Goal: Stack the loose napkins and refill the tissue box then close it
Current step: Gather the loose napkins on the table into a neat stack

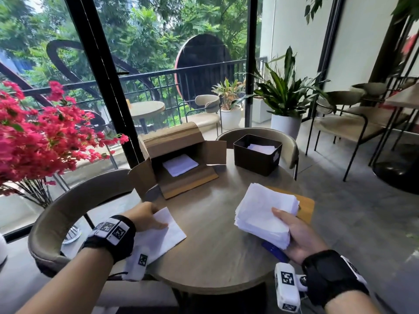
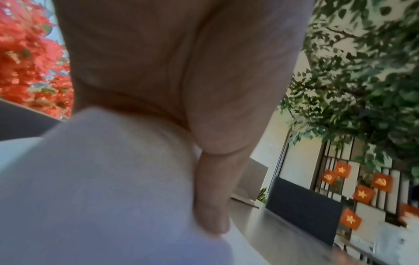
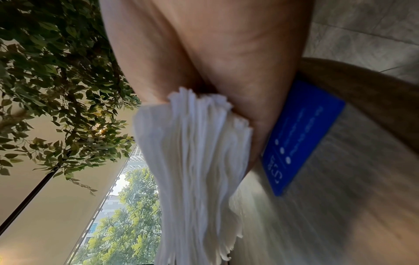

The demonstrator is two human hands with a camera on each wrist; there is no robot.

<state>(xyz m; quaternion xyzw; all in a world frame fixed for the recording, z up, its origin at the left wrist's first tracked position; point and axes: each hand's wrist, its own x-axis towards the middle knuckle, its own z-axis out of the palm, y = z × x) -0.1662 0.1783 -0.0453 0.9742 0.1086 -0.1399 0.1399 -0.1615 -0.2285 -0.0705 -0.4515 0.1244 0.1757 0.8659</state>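
Observation:
At the table's left edge my left hand pinches a single white napkin, thumb on top; the left wrist view shows the thumb pressed on the napkin. My right hand grips a thick stack of white napkins just above the table's right side, thumb on top and fingers underneath. The layered edges of the stack fill the right wrist view. The black tissue box stands open at the back right with some napkins inside.
An open cardboard box holding white napkins sits at the back left of the round wooden table. A blue card lies under my right hand, and a wooden board beneath the stack. Chairs ring the table; red flowers stand left.

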